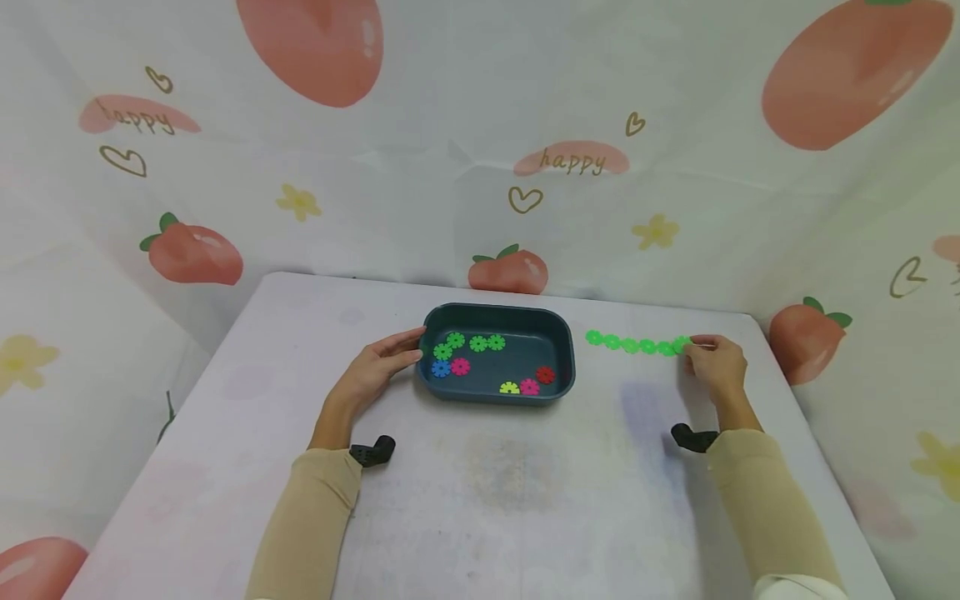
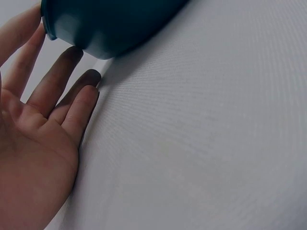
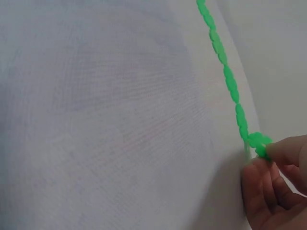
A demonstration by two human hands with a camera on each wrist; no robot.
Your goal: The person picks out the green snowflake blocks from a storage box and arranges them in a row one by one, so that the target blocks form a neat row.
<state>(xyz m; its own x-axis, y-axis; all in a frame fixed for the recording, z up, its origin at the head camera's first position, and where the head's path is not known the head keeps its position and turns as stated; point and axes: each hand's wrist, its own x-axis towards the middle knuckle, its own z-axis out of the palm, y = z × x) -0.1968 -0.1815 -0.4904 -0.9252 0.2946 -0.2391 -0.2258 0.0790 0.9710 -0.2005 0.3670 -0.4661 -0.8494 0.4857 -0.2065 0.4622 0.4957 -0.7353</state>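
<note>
There is one desk (image 1: pixel 517 533) and one dark blue-green tub (image 1: pixel 495 372). Inside the tub there are nine little wheels: four green ones (image 1: pixel 456 340), two pink ones (image 1: pixel 529 387), one blue one (image 1: pixel 441 368), one red one (image 1: pixel 545 375) and one yellow one (image 1: pixel 510 387). Beside the tub, six more green wheels (image 1: pixel 647 347) make one row. There is one left hand (image 1: pixel 371 367), one right hand (image 1: pixel 716 362), two tan sleeves (image 1: pixel 307 508) and two black things (image 1: pixel 372 452) by the wrists.

Dark teal tray (image 1: pixel 517 358) sat upright near far edge of surface (image 1: pixel 487 542). Inside: two touching pairs of green discs (image 1: pixel 477 343) toward far left corner, blue disc (image 1: pixel 441 368) and pink disc (image 1: pixel 460 367) near left edge, half-hidden yellow disc (image 1: pixel 510 387), second pink disc (image 1: pixel 529 387), red disc (image 1: pixel 545 375) toward near right corner. Green chain (image 1: pixel 630 346) stretched toward surface's far right corner, end piece twisted.
</note>
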